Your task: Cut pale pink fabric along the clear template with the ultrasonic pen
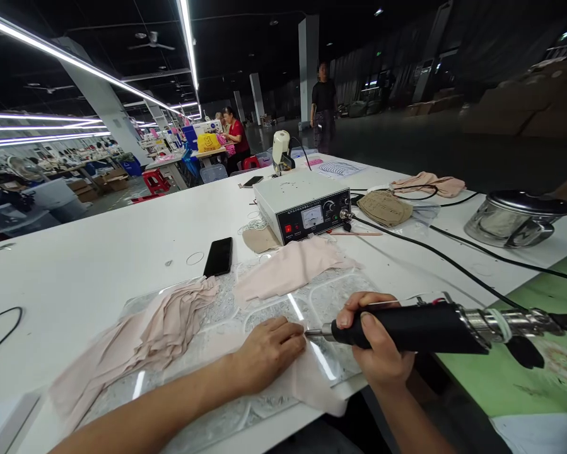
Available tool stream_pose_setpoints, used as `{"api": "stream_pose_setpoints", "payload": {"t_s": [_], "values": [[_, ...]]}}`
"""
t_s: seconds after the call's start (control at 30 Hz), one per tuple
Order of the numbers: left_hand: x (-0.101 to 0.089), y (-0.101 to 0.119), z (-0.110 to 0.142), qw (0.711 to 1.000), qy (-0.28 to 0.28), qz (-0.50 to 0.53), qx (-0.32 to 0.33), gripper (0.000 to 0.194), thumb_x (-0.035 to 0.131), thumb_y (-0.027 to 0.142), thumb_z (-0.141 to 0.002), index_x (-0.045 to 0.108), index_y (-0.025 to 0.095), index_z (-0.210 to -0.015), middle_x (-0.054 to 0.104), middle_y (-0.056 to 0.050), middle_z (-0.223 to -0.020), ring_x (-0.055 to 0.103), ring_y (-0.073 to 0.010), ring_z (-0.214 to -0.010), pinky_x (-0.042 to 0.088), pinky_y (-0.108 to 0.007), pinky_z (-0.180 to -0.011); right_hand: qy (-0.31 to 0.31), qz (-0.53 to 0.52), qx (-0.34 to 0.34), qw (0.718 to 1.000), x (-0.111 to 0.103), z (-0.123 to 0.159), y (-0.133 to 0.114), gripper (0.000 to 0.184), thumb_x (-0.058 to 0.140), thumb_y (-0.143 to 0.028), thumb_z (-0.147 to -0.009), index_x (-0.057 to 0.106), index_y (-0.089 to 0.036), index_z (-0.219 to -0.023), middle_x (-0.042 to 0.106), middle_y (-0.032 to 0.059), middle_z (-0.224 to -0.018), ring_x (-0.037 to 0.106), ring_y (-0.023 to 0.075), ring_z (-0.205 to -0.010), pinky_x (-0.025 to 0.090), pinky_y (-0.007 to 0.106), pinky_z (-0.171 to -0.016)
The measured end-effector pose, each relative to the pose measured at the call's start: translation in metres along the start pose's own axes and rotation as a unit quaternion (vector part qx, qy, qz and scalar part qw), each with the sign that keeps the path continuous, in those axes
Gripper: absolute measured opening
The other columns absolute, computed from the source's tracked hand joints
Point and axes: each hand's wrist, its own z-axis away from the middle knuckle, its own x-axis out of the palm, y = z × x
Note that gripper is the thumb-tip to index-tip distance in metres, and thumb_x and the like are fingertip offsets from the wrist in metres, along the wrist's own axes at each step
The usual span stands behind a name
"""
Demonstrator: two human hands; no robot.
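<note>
My right hand (375, 343) is wrapped round the black handle of a handheld cutter tool (420, 328), whose metal tip points left at my left hand. My left hand (268, 353) lies palm down with fingers curled, pressing a pale pink fabric piece (306, 384) onto a scratched glass plate (245, 315). A stack of pink fabric pieces (146, 334) lies on the plate's left side. Another pink piece (287, 265) lies at the plate's far edge.
A white control box (302, 205) with a dial stands behind the plate, its black cable (429, 252) running to the tool. A black phone (218, 256) lies left of it. A steel iron (514, 217) sits at right. Two people are far back.
</note>
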Motion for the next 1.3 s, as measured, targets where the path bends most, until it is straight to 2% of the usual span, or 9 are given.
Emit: {"api": "stream_pose_setpoints", "payload": {"t_s": [0.23, 0.47, 0.87, 1.07, 1.3], "values": [[-0.003, 0.003, 0.001, 1.0, -0.004, -0.01, 0.004, 0.019, 0.042, 0.014, -0.101, 0.061, 0.014, -0.097, 0.066, -0.01, -0.105, 0.056, -0.0159, -0.075, 0.049, -0.028, -0.067, -0.001, 0.0, -0.003, 1.0, -0.001, 0.0, 0.004, 0.008, 0.061, -0.027, -0.082, 0.056, -0.021, -0.083, 0.057, -0.0017, -0.078, 0.057, 0.0116, -0.055, 0.049, 0.031, -0.057], [-0.006, 0.01, 0.003, 0.999, -0.04, -0.013, 0.0, 0.028, 0.034, 0.016, -0.102, 0.061, 0.014, -0.102, 0.064, -0.01, -0.098, 0.054, -0.0165, -0.073, 0.048, -0.029, -0.066, 0.0, 0.005, -0.001, 1.0, 0.0, 0.0, 0.003, 0.007, 0.061, -0.025, -0.081, 0.055, -0.021, -0.083, 0.058, -0.0015, -0.076, 0.057, 0.0122, -0.056, 0.05, 0.031, -0.057], [-0.007, 0.011, 0.003, 0.999, -0.042, -0.004, 0.001, 0.027, 0.035, 0.016, -0.103, 0.062, 0.013, -0.102, 0.066, -0.01, -0.1, 0.055, -0.0161, -0.074, 0.048, -0.028, -0.067, 0.004, -0.002, 0.006, 1.0, -0.005, 0.001, -0.004, 0.007, 0.06, -0.026, -0.08, 0.057, -0.021, -0.084, 0.057, -0.0009, -0.077, 0.056, 0.0111, -0.053, 0.05, 0.03, -0.054], [-0.006, 0.011, 0.005, 0.999, -0.037, -0.007, 0.006, 0.027, 0.036, 0.016, -0.102, 0.062, 0.012, -0.103, 0.066, -0.012, -0.101, 0.055, -0.0164, -0.075, 0.048, -0.029, -0.066, -0.034, -0.004, 0.021, 0.999, -0.016, 0.004, -0.009, 0.007, 0.06, -0.027, -0.08, 0.058, -0.022, -0.085, 0.057, -0.0001, -0.078, 0.057, 0.0127, -0.056, 0.051, 0.033, -0.054], [-0.005, 0.01, 0.006, 0.999, -0.039, -0.005, 0.003, 0.025, 0.038, 0.017, -0.102, 0.063, 0.012, -0.102, 0.066, -0.011, -0.102, 0.056, -0.0166, -0.075, 0.049, -0.029, -0.067, -0.027, -0.016, 0.024, 0.999, -0.009, 0.006, -0.009, 0.006, 0.059, -0.025, -0.08, 0.059, -0.022, -0.085, 0.057, -0.0008, -0.078, 0.056, 0.0119, -0.055, 0.049, 0.031, -0.054]]}}
